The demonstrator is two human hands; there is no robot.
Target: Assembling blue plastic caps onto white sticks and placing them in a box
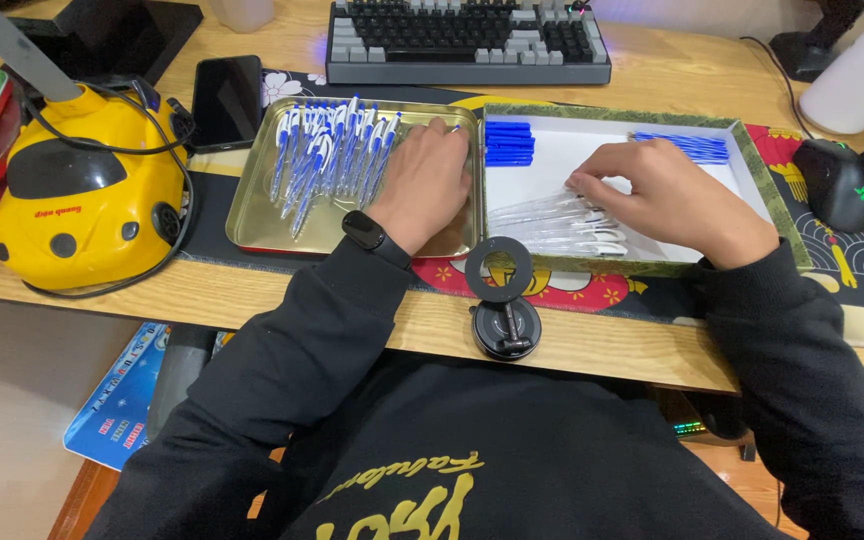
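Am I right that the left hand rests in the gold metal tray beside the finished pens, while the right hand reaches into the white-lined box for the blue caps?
Not quite. In the head view the right hand is in the white-lined box, but on the clear pen barrels, not the blue caps, which lie apart at the box's far left. The left hand does rest in the gold tray beside the pens.

1. This looks like a desk at home or in a small office — a wooden desk [652,70].
2. A computer keyboard [467,40] sits at the back of the desk.
3. Right of the keyboard is a black mouse [840,182] on a colourful mat [852,270].
4. Left of the keyboard lies a dark phone [226,100] — and a yellow machine [87,205].
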